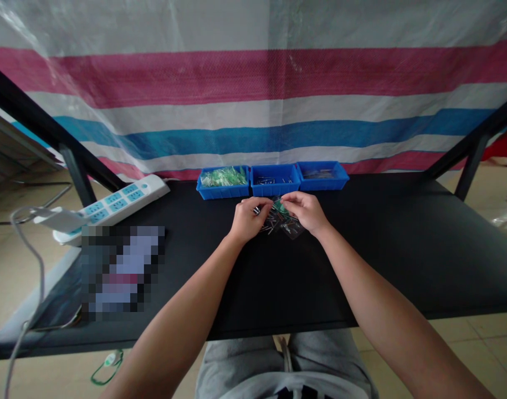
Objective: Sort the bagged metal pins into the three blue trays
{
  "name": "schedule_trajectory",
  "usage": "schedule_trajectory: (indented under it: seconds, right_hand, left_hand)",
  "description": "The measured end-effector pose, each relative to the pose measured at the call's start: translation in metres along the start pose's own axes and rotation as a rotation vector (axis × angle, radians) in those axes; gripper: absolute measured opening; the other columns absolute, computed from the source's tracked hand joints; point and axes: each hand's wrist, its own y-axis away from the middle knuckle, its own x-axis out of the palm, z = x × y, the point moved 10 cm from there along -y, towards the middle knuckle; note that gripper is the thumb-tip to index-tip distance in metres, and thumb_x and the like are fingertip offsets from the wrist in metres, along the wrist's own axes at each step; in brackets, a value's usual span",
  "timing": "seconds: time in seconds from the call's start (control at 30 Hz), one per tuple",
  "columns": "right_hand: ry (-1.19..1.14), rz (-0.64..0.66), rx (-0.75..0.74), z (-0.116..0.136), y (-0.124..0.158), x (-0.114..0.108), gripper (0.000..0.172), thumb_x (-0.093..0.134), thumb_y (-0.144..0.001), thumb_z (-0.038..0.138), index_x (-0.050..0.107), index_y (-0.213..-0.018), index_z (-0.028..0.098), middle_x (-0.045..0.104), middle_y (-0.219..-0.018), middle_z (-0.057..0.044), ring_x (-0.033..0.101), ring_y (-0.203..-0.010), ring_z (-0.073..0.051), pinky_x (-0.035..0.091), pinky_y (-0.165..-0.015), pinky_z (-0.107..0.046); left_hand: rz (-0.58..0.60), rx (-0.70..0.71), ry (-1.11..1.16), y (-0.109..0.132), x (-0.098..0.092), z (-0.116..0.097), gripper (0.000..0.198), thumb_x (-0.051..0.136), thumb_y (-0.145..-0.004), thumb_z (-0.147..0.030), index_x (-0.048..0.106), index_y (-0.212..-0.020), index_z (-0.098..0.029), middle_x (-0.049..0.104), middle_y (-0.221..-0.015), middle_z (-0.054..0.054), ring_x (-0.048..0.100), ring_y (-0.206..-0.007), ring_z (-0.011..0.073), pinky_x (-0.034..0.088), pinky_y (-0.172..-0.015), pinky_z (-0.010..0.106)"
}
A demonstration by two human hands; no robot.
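Note:
Both my hands meet over a small heap of thin metal-legged parts and a clear plastic bag [290,226] on the black table [403,249]. My left hand [248,217] is curled, pinching a small metal part between thumb and fingers. My right hand [305,211] is closed in a pinch on a small green part at the top of the bag. Just behind my hands stand three blue bins in a row: the left bin [223,183] holds pale green parts, the middle bin [275,179] and the right bin [322,174] hold dark small parts.
A white power strip [116,203] with a plug and grey cable lies at the table's left. A blurred-out flat object [122,271] lies near the left front edge. A striped tarp [253,111] hangs behind. Black frame bars slant at both sides.

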Motion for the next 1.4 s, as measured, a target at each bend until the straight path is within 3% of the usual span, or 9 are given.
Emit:
schedule_trajectory:
  seconds: [0.23, 0.47, 0.6, 0.83, 0.97, 1.07, 1.23, 1.3, 1.4]
  right_hand:
    - [0.070, -0.031, 0.020, -0.012, -0.005, -0.009, 0.022, 0.067, -0.067, 0.033, 0.069, -0.080, 0.015, 0.066, -0.067, -0.001, 0.051, -0.053, -0.011, 0.040, -0.055, -0.026]
    - [0.121, -0.056, -0.023, -0.009, -0.006, -0.013, 0.019, 0.065, -0.070, 0.032, 0.069, -0.078, 0.016, 0.068, -0.073, -0.004, 0.058, -0.063, -0.014, 0.045, -0.060, -0.027]
    - [0.181, -0.050, -0.059, -0.008, -0.006, -0.013, 0.018, 0.064, -0.072, 0.032, 0.069, -0.079, 0.016, 0.069, -0.076, -0.004, 0.060, -0.067, -0.016, 0.046, -0.062, -0.027]
    - [0.290, -0.062, -0.099, -0.005, -0.005, -0.013, 0.016, 0.062, -0.074, 0.030, 0.070, -0.079, 0.017, 0.071, -0.076, -0.004, 0.062, -0.069, -0.017, 0.048, -0.066, -0.029]
    - [0.337, -0.040, -0.121, 0.002, -0.002, -0.007, 0.015, 0.061, -0.076, 0.029, 0.069, -0.079, 0.017, 0.071, -0.077, -0.005, 0.064, -0.071, -0.018, 0.048, -0.068, -0.030]
    - [0.373, -0.034, -0.130, 0.007, 0.000, -0.004, 0.013, 0.060, -0.076, 0.027, 0.069, -0.078, 0.017, 0.072, -0.078, -0.005, 0.064, -0.070, -0.017, 0.048, -0.069, -0.030]
    - [0.420, -0.042, -0.153, 0.012, 0.001, -0.005, 0.012, 0.060, -0.076, 0.025, 0.069, -0.076, 0.018, 0.072, -0.077, -0.004, 0.064, -0.068, -0.017, 0.048, -0.069, -0.029]
    - [0.427, -0.047, -0.173, 0.013, 0.001, -0.006, 0.012, 0.059, -0.076, 0.025, 0.069, -0.077, 0.018, 0.072, -0.076, -0.004, 0.064, -0.067, -0.017, 0.048, -0.068, -0.029]
    - [0.440, -0.055, -0.192, 0.013, 0.001, -0.010, 0.013, 0.059, -0.076, 0.025, 0.069, -0.077, 0.018, 0.072, -0.075, -0.004, 0.063, -0.065, -0.016, 0.048, -0.066, -0.028]
  left_hand:
    - [-0.059, -0.014, 0.025, -0.003, -0.001, 0.009, 0.017, 0.054, -0.086, -0.028, 0.066, -0.085, -0.017, 0.071, -0.082, 0.003, 0.063, -0.072, 0.0128, 0.050, -0.069, 0.023]
    - [-0.315, -0.072, -0.050, -0.006, -0.026, 0.022, 0.013, 0.058, -0.083, -0.028, 0.064, -0.083, -0.017, 0.068, -0.074, 0.000, 0.060, -0.066, 0.0110, 0.047, -0.065, 0.022]
    - [-0.326, -0.076, -0.074, -0.006, -0.028, 0.025, 0.015, 0.058, -0.084, -0.030, 0.066, -0.085, -0.017, 0.068, -0.074, 0.000, 0.060, -0.065, 0.0113, 0.049, -0.067, 0.023]
    - [-0.362, 0.012, -0.200, -0.008, -0.033, 0.013, 0.016, 0.057, -0.085, -0.027, 0.069, -0.084, -0.016, 0.069, -0.088, 0.005, 0.064, -0.076, 0.0144, 0.053, -0.076, 0.028]
    - [-0.342, 0.024, -0.252, -0.013, -0.030, 0.016, 0.018, 0.056, -0.086, -0.025, 0.069, -0.093, -0.016, 0.067, -0.097, 0.007, 0.065, -0.082, 0.0165, 0.055, -0.081, 0.031]
    - [-0.244, 0.034, -0.290, -0.018, -0.016, 0.022, 0.028, 0.058, -0.084, -0.025, 0.065, -0.108, -0.014, 0.062, -0.114, 0.013, 0.065, -0.097, 0.0219, 0.055, -0.089, 0.037]
    - [-0.043, 0.095, -0.379, -0.019, 0.009, 0.023, 0.046, 0.063, -0.080, -0.026, 0.055, -0.124, -0.012, 0.042, -0.144, 0.020, 0.045, -0.131, 0.0345, 0.047, -0.102, 0.048]
    - [-0.064, 0.111, -0.365, -0.017, 0.006, 0.020, 0.044, 0.059, -0.083, -0.025, 0.054, -0.124, -0.012, 0.037, -0.148, 0.020, 0.046, -0.130, 0.0332, 0.047, -0.102, 0.048]
    - [-0.142, 0.095, -0.319, -0.015, -0.006, 0.018, 0.037, 0.055, -0.084, -0.022, 0.057, -0.120, -0.013, 0.041, -0.144, 0.019, 0.056, -0.119, 0.0283, 0.049, -0.099, 0.044]
